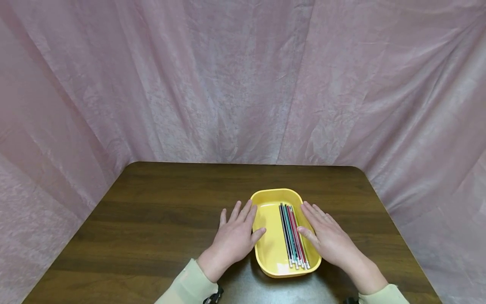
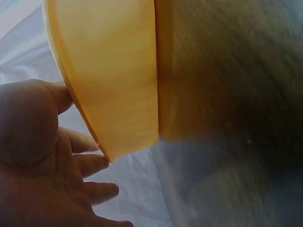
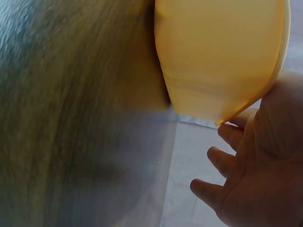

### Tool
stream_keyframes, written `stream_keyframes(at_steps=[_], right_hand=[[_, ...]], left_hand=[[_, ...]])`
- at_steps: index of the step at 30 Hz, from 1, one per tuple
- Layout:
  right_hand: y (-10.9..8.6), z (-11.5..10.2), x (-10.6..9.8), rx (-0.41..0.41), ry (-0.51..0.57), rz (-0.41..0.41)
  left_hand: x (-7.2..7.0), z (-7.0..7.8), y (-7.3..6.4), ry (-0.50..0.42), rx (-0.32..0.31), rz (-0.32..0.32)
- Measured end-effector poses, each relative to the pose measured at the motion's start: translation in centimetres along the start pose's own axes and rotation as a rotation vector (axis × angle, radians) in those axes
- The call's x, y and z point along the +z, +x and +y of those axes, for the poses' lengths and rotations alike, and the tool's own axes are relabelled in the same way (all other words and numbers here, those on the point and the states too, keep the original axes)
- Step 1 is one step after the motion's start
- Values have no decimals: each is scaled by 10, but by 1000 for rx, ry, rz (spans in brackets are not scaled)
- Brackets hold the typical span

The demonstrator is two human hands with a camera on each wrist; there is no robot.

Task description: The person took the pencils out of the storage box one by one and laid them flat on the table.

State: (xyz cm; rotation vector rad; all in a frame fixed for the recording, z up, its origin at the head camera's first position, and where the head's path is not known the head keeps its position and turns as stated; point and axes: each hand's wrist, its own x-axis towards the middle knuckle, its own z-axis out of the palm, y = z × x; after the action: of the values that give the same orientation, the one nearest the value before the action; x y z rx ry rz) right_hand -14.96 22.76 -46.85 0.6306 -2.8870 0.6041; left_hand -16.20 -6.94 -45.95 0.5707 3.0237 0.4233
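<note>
A yellow plastic tray (image 1: pixel 269 257) with rounded corners stands on the table in the head view. Several pencils (image 1: pixel 292 236), in black, teal, red and pink, lie side by side along its right half, with their pale, metal-banded ends toward me. At the tray's left rim is my left hand (image 1: pixel 234 237), fingers straight and spread, thumb reaching over the edge. On the opposite side my right hand (image 1: pixel 332 238) touches the right rim, fingers extended and thumb over the inside. Both wrist views show the tray's outer wall (image 2: pixel 109 75) beside straight fingers.
The brown wood-grain table (image 1: pixel 152 223) extends around the tray, with its far edge a little beyond it. Pink cloth (image 1: pixel 228 84) hangs behind the table and along both sides.
</note>
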Motion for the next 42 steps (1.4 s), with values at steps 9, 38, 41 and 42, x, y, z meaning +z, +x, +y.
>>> stream_keyframes(at_steps=[9,38,41,42], right_hand=[[4,-6,7,27,17,21],[26,-29,19,145,20,-29],[28,-32,21,151,18,-27],[29,-32,21,154,17,-28]], left_hand=[[-1,-8,4,23,18,25],[-6,-36,17,40,-46,90],[-7,-39,19,31,-47,86],[-7,-40,20,29,-49,83]])
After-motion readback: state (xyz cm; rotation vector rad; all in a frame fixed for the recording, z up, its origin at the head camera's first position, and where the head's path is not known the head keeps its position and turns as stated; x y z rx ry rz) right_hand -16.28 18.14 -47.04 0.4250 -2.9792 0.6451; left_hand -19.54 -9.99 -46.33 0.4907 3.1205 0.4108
